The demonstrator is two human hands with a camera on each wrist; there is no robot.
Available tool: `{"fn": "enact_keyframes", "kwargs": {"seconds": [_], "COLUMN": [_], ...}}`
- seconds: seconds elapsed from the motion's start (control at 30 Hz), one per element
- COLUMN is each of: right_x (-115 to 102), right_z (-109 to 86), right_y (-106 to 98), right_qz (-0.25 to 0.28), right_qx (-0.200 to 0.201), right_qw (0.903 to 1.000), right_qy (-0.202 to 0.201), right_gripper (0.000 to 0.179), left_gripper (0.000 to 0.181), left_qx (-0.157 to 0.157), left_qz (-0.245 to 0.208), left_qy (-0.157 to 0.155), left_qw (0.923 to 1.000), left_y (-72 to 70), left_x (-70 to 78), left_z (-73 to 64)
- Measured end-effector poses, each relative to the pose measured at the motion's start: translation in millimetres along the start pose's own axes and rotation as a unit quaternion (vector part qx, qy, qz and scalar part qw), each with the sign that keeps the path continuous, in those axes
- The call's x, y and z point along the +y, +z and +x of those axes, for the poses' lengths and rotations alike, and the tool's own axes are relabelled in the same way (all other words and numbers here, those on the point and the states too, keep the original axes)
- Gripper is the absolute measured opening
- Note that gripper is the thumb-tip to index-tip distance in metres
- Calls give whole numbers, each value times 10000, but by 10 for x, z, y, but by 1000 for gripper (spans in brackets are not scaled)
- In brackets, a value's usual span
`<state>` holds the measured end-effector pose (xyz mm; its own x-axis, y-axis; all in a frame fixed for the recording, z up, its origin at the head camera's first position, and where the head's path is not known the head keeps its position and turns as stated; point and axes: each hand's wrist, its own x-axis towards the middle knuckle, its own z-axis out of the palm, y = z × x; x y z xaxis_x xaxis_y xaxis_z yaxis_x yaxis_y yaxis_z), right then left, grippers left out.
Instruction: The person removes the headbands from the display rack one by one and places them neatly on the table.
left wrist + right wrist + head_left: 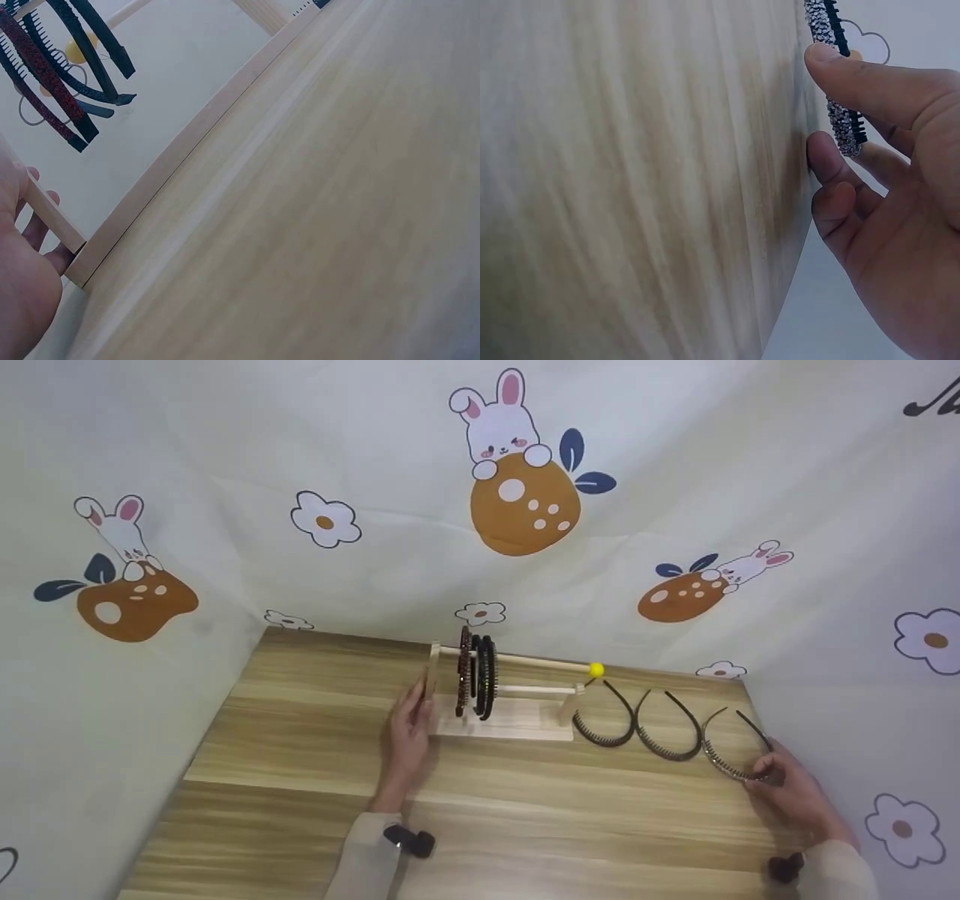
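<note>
My left hand point(409, 735) grips the left upright of a wooden headband stand point(517, 730). In the left wrist view its fingers lie behind the post point(54, 214) and the palm is in front. A dark red glittery headband point(463, 682) and several black toothed headbands point(490, 682) hang on the stand's rods, towards the left end. At the right, my right hand point(795, 795) pinches the side of a toothed headband point(724, 765) between thumb and fingers. The right wrist view shows silvery stones along this headband point(821, 22).
Two more toothed headbands, a middle one point(679, 755) and a left one point(611, 742), lie in a row between the stand and my right hand. A yellow ball point(596, 670) caps the upper rod. Patterned cloth point(390, 577) rises behind the wood-grain table point(300, 780).
</note>
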<state>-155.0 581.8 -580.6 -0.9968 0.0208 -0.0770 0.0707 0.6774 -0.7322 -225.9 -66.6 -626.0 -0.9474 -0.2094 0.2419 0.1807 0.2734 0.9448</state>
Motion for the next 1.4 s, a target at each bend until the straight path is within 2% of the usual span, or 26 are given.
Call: {"fn": "enact_keyframes", "kwargs": {"seconds": [0.3,0.43,0.47,0.67,0.8,0.97,1.1,1.27,1.4], "right_x": [24,15,15,49,49,-33,-130,-295,-461], "right_z": [33,31,29,12,-2,-28,-55,-68,-61], "right_y": [0,3,9,88,123,138,193,358,484], "right_qz": [-46,93,-13,-805,-603,-657,-891,-757,-675], "right_qx": [-163,-235,-192,486,787,980,1416,2045,2218], "right_qw": [9998,9996,9998,9946,9931,9926,9859,9757,9726], "right_qy": [-40,-87,-107,-437,-628,-291,-46,209,162], "right_gripper": [27,28,28,32,37,44,50,44,37], "left_gripper": [50,50,49,48,47,47,48,49,50], "left_qx": [-113,-71,-62,-29,63,68,-9,-78,-117], "left_qz": [-111,-148,-155,-174,-27,0,-36,-42,-54], "left_qy": [-161,-200,-184,-73,-10,28,67,99,20], "left_qw": [9997,9997,9997,9998,10000,10000,10000,9999,9999], "left_y": [13,7,7,8,8,8,3,-5,-8], "left_x": [-59,-52,-50,-53,-47,-56,-66,-92,-96], "left_z": [11,1,-2,-18,-22,-6,7,7,1]}}
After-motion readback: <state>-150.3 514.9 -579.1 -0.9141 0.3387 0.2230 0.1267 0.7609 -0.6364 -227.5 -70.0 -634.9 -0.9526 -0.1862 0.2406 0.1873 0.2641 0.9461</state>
